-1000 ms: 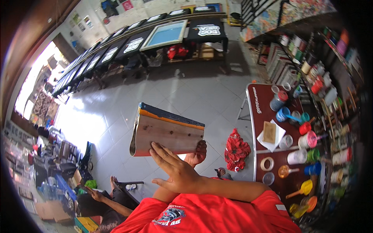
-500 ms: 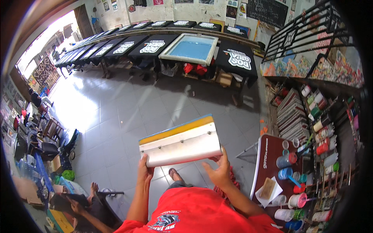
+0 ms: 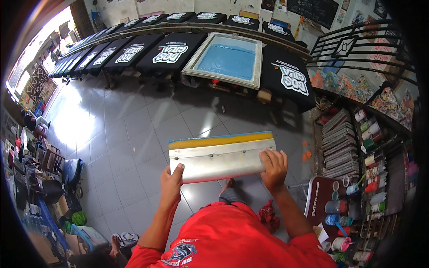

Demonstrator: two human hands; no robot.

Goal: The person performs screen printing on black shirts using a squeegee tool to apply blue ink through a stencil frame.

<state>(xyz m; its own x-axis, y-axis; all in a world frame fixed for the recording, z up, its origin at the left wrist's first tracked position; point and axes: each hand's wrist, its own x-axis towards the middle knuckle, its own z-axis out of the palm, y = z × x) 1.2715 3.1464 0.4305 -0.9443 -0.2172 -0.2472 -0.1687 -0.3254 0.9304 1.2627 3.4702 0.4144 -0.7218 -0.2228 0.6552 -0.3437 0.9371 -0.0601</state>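
Between my two hands is a wide screen-printing squeegee (image 3: 219, 166), with a silvery metal handle and a yellow blade turned upward. Blue ink coats the blade's edge. My left hand (image 3: 171, 179) grips its lower left corner, thumb on the face. The fingers of my right hand (image 3: 274, 166) lie over the right end; its thumb is hidden. Ahead, a screen frame (image 3: 221, 77) with blue ink on its mesh rests on the long table. Black T-shirts (image 3: 286, 62) with white printed lettering lie on either side of it.
To the right stands a maroon folding table (image 3: 316, 201) with ink tubs (image 3: 336, 207). Stacked frames (image 3: 339, 147) and a rack of bottles are beyond it. Grey tiled floor (image 3: 147, 120) lies before the printing table. Chairs and boxes line the left, with another person's foot (image 3: 116, 243) low there.
The printing table appears nearer. The squeegee has become more level and moved right. My right hand has shifted its fingers onto the squeegee's front face.
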